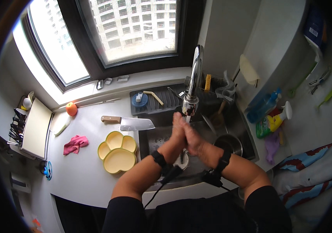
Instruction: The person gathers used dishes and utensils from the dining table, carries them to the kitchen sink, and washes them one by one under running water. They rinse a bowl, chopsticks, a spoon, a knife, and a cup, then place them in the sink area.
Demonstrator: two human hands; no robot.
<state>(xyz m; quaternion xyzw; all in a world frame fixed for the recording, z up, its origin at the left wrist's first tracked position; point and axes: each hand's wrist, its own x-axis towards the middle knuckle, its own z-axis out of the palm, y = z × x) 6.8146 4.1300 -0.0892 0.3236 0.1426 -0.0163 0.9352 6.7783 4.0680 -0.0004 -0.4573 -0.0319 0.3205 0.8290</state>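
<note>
Sink stn., both hands at tap (191, 101). L hand (178, 129) & R hand (192, 136) pressed tog., palm to palm, fingers near straight, tips up toward spout; nothing seen in either, tho gap betw. palms hidden, can't tell there. Water (188, 119) running, short bit visible betw. spout & fingers. Progress (my read): rinse under way, approx. midway; done = tap on, hands in or right by stream; not yet done = tap off, hands dry. Soap: none I can make out. Tap pos.: far side of sink (152, 144), directly above hands, not gripped. Tall chrome gooseneck; long axis near upright, bend at top, outlet pointing down into basin. Nearby: cleaver (136, 124) on counter L of sink, blade toward basin, handle away; yellow paw-shaped plate (119, 160) nearer the person; pink cloth (75, 144) further L, crumpled. Steel pot (229, 144) in sink, R side.
</note>
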